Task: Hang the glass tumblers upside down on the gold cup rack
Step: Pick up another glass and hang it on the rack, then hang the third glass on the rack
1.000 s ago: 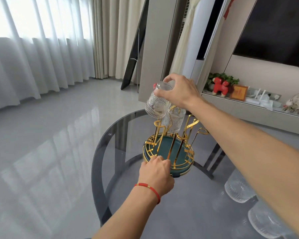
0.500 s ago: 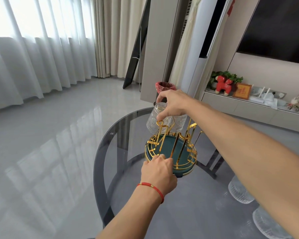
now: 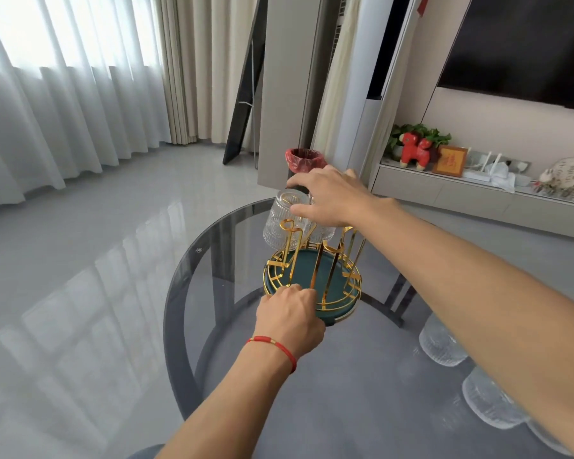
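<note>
The gold cup rack (image 3: 338, 301) with a teal base stands on the round glass table. My left hand (image 3: 289, 316) grips the rack's near-left rim. A ribbed glass tumbler (image 3: 280, 226) sits upside down over a gold prong at the rack's far left. My right hand (image 3: 332, 197) is on top of it, thumb and fingers around its upturned base. A second upside-down tumbler (image 3: 323, 231) hangs just behind, partly hidden by my fingers. Three more tumblers (image 3: 441, 346) stand on the table at the right, beside my right forearm.
The dark glass table's edge (image 3: 179, 293) curves around at the left, with grey floor beyond. A bin with a red bag (image 3: 304, 160) stands behind the table. A low shelf (image 3: 444, 190) with ornaments runs along the right wall.
My right hand has brought the tumbler down from above the rack onto the far-left prong. My left hand has stayed on the rack's rim.
</note>
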Motion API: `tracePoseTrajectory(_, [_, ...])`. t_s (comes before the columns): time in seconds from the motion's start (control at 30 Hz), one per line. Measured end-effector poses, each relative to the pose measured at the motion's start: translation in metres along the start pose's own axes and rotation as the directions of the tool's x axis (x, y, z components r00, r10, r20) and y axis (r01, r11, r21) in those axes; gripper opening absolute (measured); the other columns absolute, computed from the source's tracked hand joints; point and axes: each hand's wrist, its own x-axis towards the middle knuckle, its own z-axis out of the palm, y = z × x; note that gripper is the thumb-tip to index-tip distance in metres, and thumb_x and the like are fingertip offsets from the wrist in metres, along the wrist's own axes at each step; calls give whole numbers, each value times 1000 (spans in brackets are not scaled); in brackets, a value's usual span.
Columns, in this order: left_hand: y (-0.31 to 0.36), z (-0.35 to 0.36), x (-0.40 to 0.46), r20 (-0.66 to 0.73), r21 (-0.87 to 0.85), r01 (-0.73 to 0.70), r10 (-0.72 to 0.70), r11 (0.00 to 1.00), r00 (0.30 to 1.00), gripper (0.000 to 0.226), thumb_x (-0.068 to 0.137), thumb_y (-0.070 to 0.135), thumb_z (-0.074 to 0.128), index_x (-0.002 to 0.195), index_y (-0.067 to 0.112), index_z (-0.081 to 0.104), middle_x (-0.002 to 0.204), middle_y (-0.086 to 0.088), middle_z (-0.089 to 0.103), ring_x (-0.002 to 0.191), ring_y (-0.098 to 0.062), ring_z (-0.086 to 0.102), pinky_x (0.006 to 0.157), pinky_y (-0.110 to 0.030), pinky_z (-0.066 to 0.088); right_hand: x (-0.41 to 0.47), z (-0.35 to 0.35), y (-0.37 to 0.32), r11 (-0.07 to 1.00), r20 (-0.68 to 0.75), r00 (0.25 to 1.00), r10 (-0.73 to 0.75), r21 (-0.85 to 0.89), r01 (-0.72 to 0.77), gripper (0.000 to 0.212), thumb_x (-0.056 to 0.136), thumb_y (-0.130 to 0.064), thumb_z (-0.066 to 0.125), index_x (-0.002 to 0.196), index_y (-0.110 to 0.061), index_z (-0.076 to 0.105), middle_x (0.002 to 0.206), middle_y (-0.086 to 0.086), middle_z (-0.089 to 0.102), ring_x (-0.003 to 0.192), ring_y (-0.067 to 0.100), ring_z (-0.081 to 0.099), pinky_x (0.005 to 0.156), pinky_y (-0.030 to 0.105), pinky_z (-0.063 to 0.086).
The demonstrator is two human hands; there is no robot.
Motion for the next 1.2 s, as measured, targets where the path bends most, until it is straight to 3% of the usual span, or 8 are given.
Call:
tracePoseTrajectory(0.2, [10,-3,-5,-149,-79,6,-17,997,989,33,96,28,57,127,23,67,115,-1,70,108,-24,64,84,-40,58,-77,12,27,970,-165,986,22,241,19,70,105,-42,54,164,-19,25,170,5,31,154,24,33,123,48,31])
tracePoseTrajectory(0.37, [25,-4,-14,-191,-237,-74,28,969,981,32,94,25,62,125,20,70,119,-3,73,111,-21,66,91,-40,59,-164,25,82,871,-217,913,346,436,-226,42,102,-30,59,143,-19,54,144,4,60,138,25,51,113,39,38])
tracePoseTrajectory(0.47, [39,-3,-18,-175,-348,-133,75,928,982,33,92,19,66,124,17,70,120,-3,73,111,-19,67,96,-36,57,-210,43,97,864,-194,874,446,350,-363,37,97,-27,65,133,-17,63,131,4,67,128,30,55,106,39,39])
tracePoseTrajectory(0.53, [51,-2,-24,-152,-468,-120,54,876,987,31,91,18,68,122,18,71,116,-1,74,108,-15,67,96,-32,57,-233,57,99,895,-175,884,434,194,-401,47,95,-37,66,138,-19,59,136,4,63,133,29,51,109,40,32])
tracePoseTrajectory(0.7, [65,8,-35,-126,-558,-96,30,824,992,31,91,19,67,121,20,71,107,5,71,101,-8,66,92,-35,60,-248,71,103,853,18,858,513,-121,-508,81,95,-62,50,160,-23,23,163,17,33,155,37,20,125,62,7])
tracePoseTrajectory(0.8, [66,11,-37,-104,-560,-79,25,825,994,31,90,18,67,121,21,70,104,7,70,100,-7,65,90,-35,60,-246,75,106,817,88,818,568,-173,-549,88,94,-66,47,162,-20,15,154,19,43,153,42,22,119,75,-3])
tracePoseTrajectory(1.0, [65,14,-38,-107,-531,-75,21,844,994,30,90,18,67,120,22,69,102,7,70,99,-8,65,87,-35,60,-246,80,105,836,14,844,536,-153,-528,75,89,-66,55,146,-19,42,114,7,60,129,32,51,120,71,-15])
tracePoseTrajectory(1.2, [68,19,-39,-105,-513,-98,51,853,993,35,92,25,67,127,23,64,107,7,68,100,-9,63,87,-34,60,-246,75,84,912,-86,908,410,64,-406,86,75,-57,77,149,-28,46,119,2,50,124,26,54,128,51,-9])
